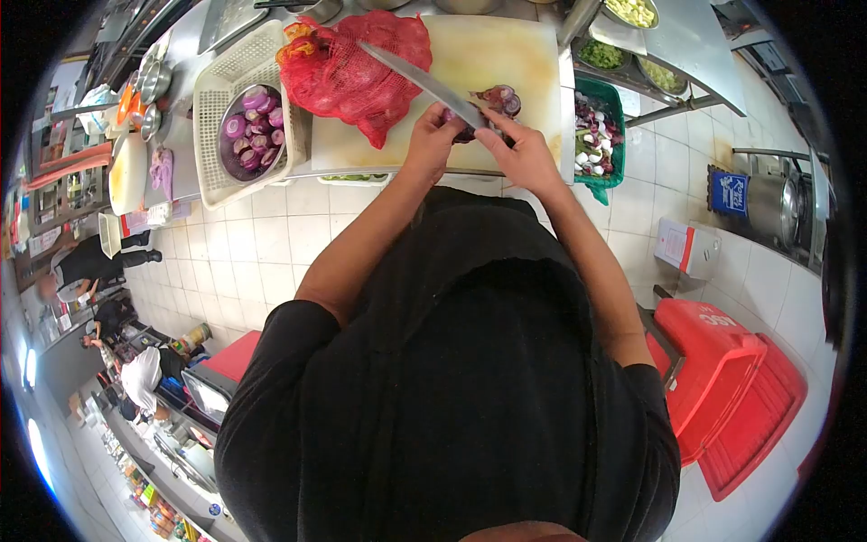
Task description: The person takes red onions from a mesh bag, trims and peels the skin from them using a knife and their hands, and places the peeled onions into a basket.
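My right hand (pixel 524 155) is closed around the handle of a large kitchen knife (pixel 420 79), whose blade points up and to the left. My left hand (pixel 432 142) is closed on a red onion (pixel 464 134), which sits against the blade and is mostly hidden by knife and fingers. Just beyond my right hand, a red onion with loose skin (pixel 501 99) lies on the white cutting board (pixel 519 50). A red mesh bag of onions (pixel 366 72) rests on the board's left part, under the knife tip.
Left of the board, a white perforated basket (pixel 206 117) holds a metal bowl of peeled red onions (pixel 253 134). A green crate (pixel 616 117) with onion scraps hangs low on the right. Behind me are a red bin (pixel 704 361) and, far left, people (pixel 104 262).
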A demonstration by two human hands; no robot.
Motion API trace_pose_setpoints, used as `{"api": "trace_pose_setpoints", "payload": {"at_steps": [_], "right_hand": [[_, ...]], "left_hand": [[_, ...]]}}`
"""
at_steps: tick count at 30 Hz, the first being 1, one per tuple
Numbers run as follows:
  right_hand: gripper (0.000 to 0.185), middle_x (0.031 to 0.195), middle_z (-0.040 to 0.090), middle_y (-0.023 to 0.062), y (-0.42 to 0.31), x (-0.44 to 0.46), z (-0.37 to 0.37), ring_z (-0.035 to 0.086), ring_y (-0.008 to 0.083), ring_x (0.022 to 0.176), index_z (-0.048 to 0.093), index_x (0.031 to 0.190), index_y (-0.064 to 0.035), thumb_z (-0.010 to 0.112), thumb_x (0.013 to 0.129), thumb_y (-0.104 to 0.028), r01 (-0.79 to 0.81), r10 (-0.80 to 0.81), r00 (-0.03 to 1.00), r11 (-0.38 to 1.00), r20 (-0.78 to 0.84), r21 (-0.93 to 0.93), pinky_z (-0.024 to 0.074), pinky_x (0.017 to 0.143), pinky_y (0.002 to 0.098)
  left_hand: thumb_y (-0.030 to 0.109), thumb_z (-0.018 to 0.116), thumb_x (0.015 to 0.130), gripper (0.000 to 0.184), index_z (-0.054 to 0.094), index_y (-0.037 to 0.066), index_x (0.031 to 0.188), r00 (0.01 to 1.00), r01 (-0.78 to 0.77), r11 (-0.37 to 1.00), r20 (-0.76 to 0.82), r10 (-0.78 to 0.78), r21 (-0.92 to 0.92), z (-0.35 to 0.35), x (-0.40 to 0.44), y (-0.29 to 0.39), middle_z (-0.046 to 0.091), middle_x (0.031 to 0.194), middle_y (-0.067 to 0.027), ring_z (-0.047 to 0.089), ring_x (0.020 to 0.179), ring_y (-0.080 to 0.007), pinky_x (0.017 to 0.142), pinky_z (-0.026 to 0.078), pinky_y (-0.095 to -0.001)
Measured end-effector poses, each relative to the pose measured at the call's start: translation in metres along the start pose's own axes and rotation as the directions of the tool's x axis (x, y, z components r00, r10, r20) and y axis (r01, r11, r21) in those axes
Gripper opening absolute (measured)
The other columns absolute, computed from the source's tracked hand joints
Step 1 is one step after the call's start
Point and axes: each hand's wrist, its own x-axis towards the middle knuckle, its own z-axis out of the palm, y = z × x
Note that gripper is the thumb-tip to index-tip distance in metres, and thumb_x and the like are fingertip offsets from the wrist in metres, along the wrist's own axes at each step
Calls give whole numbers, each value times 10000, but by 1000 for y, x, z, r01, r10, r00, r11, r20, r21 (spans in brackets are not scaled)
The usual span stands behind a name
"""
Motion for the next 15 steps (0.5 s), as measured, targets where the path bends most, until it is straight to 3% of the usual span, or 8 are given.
{"api": "trace_pose_setpoints", "payload": {"at_steps": [1,3,5,8,11,15], "right_hand": [[539,727,665,140,5,3,4,597,236,567,620,1295,-44,642,942,-452,-1,4,1000,995,-23,102,505,648,338],[512,675,620,74,7,4,3,543,176,514,640,1278,-56,614,964,-459,-171,174,985,935,17,312,459,531,311],[489,633,550,11,-1,4,-10,480,120,476,659,1261,-68,585,983,-464,-489,458,869,731,189,476,385,429,289],[503,600,454,-12,15,9,-16,404,73,445,629,1301,-79,574,988,-469,-568,561,808,662,179,488,299,385,266],[568,627,479,-6,-2,7,-23,431,75,484,543,1385,-54,573,990,-460,-565,542,815,671,203,480,329,422,251],[642,704,564,61,-3,3,-7,539,153,585,460,1448,-48,611,966,-445,-333,326,942,897,72,289,456,566,291]], "left_hand": [[56,615,941,274,589,13,1210,1000,-3,1000,-27,3,4,1,0,0,667,1051,-71,655,877,-149,786,545,-305],[49,625,929,303,581,5,1225,997,-10,1000,-82,11,13,4,-1,-1,656,1062,-73,645,891,-141,800,542,-305],[47,636,919,330,572,0,1240,998,10,1000,-57,-9,16,4,-1,1,650,1072,-77,639,915,-138,812,541,-301],[56,642,919,351,561,-6,1255,999,37,999,-36,-36,18,3,-3,3,646,1078,-78,634,932,-137,816,540,-292],[71,639,928,349,559,-4,1260,997,58,998,-57,-56,27,2,-4,4,646,1080,-78,633,932,-136,815,538,-285],[88,634,939,336,565,14,1260,996,47,998,-77,-43,50,1,-2,1,652,1065,-77,640,906,-139,812,539,-282]]}}
